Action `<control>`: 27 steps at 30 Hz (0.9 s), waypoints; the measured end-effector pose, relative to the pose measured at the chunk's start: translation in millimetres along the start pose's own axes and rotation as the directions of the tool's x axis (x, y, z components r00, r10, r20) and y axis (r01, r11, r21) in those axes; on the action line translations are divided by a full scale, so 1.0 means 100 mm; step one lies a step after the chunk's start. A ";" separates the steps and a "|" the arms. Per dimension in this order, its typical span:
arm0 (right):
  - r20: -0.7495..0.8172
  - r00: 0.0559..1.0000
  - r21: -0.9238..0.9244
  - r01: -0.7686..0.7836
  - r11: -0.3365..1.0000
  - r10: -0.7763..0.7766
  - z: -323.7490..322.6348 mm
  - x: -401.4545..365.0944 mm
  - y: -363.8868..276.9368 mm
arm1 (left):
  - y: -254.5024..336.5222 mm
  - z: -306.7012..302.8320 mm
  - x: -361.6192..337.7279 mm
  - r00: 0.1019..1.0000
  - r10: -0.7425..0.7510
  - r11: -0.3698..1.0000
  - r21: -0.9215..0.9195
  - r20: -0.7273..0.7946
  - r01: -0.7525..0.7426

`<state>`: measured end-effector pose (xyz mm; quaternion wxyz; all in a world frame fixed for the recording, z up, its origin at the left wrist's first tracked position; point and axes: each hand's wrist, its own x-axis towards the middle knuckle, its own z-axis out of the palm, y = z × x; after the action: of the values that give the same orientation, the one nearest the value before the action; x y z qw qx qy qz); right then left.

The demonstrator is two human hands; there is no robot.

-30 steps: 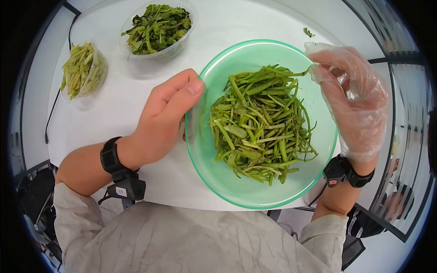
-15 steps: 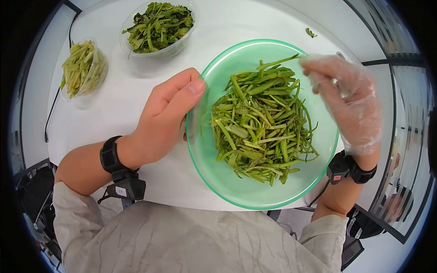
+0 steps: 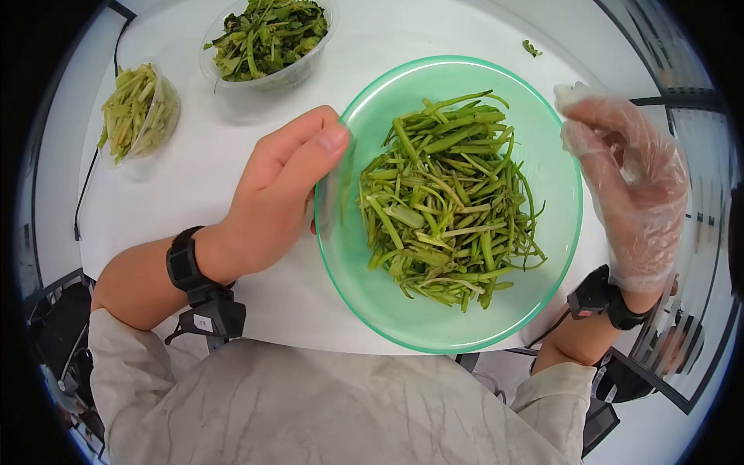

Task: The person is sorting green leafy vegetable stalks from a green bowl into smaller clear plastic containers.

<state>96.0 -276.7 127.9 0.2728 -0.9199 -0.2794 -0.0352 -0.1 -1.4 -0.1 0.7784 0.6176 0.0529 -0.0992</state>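
A translucent green bowl [image 3: 434, 329] stands at the front of the white table, holding a heap of cut green vegetable stems [image 3: 446, 205]. My bare left hand [image 3: 283, 186] grips the bowl's left rim, its thumb over the edge and the other fingers partly hidden outside. In a clear plastic glove, my right hand [image 3: 635, 182] hovers beyond the right rim with nothing visible in it. Its fingers are bent, with a gap between them and the thumb.
At the back left are a clear tub of leafy greens [image 3: 275, 43] and a smaller clear tub of pale cut stems [image 3: 136, 112]. A scrap of leaf [image 3: 532, 49] lies on the table [image 3: 194, 186] behind the bowl. A glass panel borders the right side.
My right hand has moved right, away from over the bowl's rim, and its thumb and fingers have parted. My left hand keeps its hold on the rim.
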 end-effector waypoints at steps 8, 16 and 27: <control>0.315 0.906 0.133 0.251 0.959 -0.282 0.41 0.03 0.04 | 0.01 0.02 0.00 1.000 0.003 0.999 -0.033 -0.010 -0.003; 0.226 0.959 0.208 0.123 0.970 -0.170 0.22 0.04 0.03 | 0.01 0.01 0.00 1.000 -0.020 0.999 -0.026 -0.006 0.020; 0.022 0.989 0.238 -0.150 0.960 0.150 0.29 0.12 0.08 | 0.03 0.01 0.00 1.000 -0.014 1.000 -0.012 0.016 0.015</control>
<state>107.9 -261.1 101.9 0.3828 -0.8991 -0.2115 0.0210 0.3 -1.4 2.7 0.7818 0.6116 0.0518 -0.1094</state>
